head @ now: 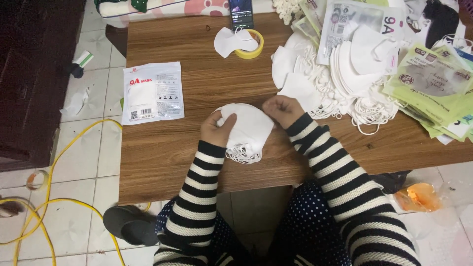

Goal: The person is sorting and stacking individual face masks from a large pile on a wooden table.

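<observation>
The wooden surface (pixel 197 162) stretches out under both my hands, and my arms in black-and-white striped sleeves (pixel 340 182) reach in over its near edge. Off to the right of my right hand lies a big heap of white masks (pixel 340 74) with tangled ear loops, and beyond that a spread of green and white packets (pixel 433 83). To the left of my left hand, well apart from it, a sealed white mask packet (pixel 152 92) lies flat.

Between my hands sits a stack of folded white masks (pixel 249 129), its ear loops hanging in a bunch toward me. My left hand (pixel 216 129) is closed on the stack's left edge, thumb on top and fingers curled beneath. My right hand (pixel 283 109) is curled at the stack's upper right edge, its fingertips pinching the rim.

Farther ahead of my hands a roll of yellow tape (pixel 252 49) lies with a single white mask (pixel 226 42) resting on it, and a phone (pixel 241 14) stands just behind.
</observation>
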